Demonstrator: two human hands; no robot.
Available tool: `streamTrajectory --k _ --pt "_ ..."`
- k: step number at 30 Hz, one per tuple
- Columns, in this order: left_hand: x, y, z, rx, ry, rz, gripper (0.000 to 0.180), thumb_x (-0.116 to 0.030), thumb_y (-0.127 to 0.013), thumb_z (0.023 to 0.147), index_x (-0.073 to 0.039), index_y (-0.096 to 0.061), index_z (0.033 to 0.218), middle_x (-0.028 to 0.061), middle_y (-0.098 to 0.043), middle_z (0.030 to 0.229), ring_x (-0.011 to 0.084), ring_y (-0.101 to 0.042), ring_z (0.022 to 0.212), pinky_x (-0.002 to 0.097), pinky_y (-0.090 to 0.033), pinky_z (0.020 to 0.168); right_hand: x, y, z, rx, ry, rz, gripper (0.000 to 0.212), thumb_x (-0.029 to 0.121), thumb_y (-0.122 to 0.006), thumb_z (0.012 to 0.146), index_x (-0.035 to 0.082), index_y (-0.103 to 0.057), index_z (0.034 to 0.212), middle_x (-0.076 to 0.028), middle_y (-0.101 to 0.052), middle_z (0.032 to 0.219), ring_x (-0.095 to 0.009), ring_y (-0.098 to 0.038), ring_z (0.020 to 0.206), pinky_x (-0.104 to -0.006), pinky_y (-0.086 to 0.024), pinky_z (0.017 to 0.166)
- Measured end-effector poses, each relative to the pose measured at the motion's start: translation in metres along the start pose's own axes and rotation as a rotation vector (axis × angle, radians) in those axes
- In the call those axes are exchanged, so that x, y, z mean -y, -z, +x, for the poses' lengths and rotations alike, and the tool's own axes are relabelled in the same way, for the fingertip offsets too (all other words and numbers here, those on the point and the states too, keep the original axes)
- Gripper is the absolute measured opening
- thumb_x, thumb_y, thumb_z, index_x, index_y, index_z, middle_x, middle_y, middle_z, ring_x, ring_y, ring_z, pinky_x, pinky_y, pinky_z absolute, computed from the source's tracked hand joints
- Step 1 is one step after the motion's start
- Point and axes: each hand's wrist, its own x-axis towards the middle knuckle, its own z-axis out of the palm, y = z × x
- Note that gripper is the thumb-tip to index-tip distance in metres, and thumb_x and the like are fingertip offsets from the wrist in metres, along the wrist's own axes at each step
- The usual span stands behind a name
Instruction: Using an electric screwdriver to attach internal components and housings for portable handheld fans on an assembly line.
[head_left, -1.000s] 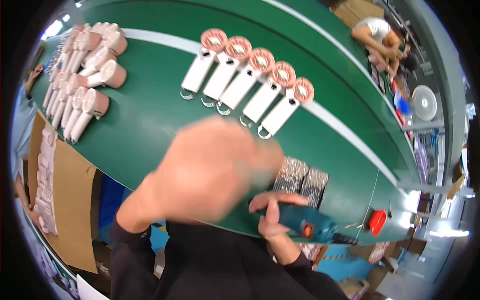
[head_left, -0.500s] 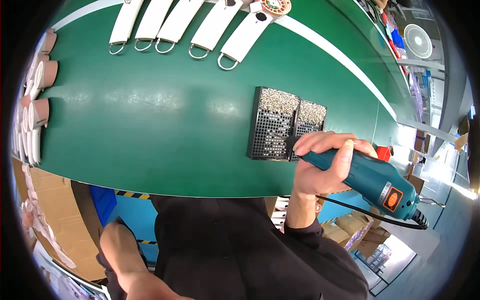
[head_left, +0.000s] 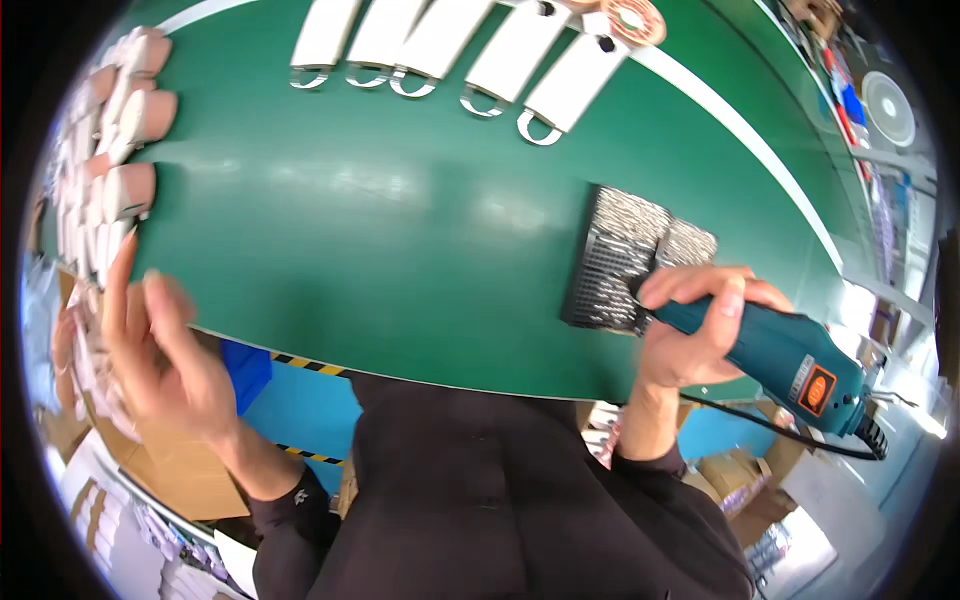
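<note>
Stacked along the left edge of the green work table (head_left: 400, 230): a pile of white handle parts with tan round ends (head_left: 115, 150), heaped close together, seemingly as stock within easy reach. Just below that pile, at the table's left near corner, the left hand (head_left: 160, 360), spread wide and empty, fingers pointing up toward the heap, touching nothing that can be made out. Laid out along the far edge: 5 white flat pieces with metal hooks (head_left: 470, 50), side by side in a row, hooks toward the near side, likely so each can be taken in turn. Near the right near edge, a black mesh tray of small screws (head_left: 625, 255), set right beside the tool hand for quick picking. Wrapped around the teal electric screwdriver (head_left: 780, 350): the right hand (head_left: 700, 330), gripping firmly, tip aimed at the tray, black cord trailing off past the near edge to the right.
</note>
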Motion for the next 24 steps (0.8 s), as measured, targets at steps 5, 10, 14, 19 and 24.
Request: streamTrajectory --k 5,10,14,19,24 --pt "0.106 0.012 0.04 0.021 0.08 0.287 0.031 -0.013 -0.058 0.094 -0.001 -0.056 0.122 0.009 -0.061 0.089 0.017 -0.056 0.081 0.0302 -0.046 0.077 0.009 0.008 0.006 0.007 0.045 -0.196 0.018 0.01 -0.054 0.087 -0.001 -0.04 0.092 -0.012 -0.052 0.054 -0.019 -0.05 0.041 -0.033 -0.048 0.042" --pt "0.183 0.03 0.047 0.129 0.018 0.652 0.053 -0.027 -0.067 0.088 0.003 -0.047 0.126 0.0259 -0.046 0.123 0.0374 -0.047 0.114 0.0452 -0.039 0.097 0.019 0.025 0.006 -0.044 0.04 -0.003 0.007 0.008 -0.044 0.093 0.003 -0.042 0.098 -0.011 -0.044 0.059 -0.021 -0.044 0.039 -0.0351 -0.043 0.037" --pt "0.228 0.046 0.062 0.175 -0.168 0.833 0.058 -0.035 -0.072 0.082 0.007 -0.054 0.118 0.0266 -0.059 0.109 0.0408 -0.056 0.101 0.0461 -0.044 0.09 0.025 0.022 0.007 -0.059 0.048 -0.006 0.008 0.013 -0.043 0.095 0.005 -0.041 0.098 -0.011 -0.046 0.061 -0.021 -0.044 0.038 -0.0351 -0.043 0.035" --pt "0.262 0.076 0.078 0.399 0.045 0.698 0.04 -0.032 -0.067 0.087 0.003 -0.06 0.103 0.0192 -0.062 0.086 0.0297 -0.058 0.077 0.041 -0.045 0.066 0.023 0.005 0.003 0.002 0.025 0.146 0.016 0.012 -0.043 0.094 0.007 -0.038 0.109 -0.013 -0.048 0.06 -0.024 -0.047 0.037 -0.0376 -0.047 0.036" --pt "0.133 0.017 0.031 0.391 0.746 -0.195 0.031 -0.034 -0.06 0.093 -0.005 -0.062 0.103 -0.0001 -0.058 0.081 0.0058 -0.052 0.07 0.0212 -0.041 0.06 0.033 0.008 0.0 0.049 0.046 0.169 0.016 0.014 -0.042 0.095 0.008 -0.037 0.109 -0.015 -0.049 0.062 -0.026 -0.05 0.038 -0.0397 -0.049 0.037"
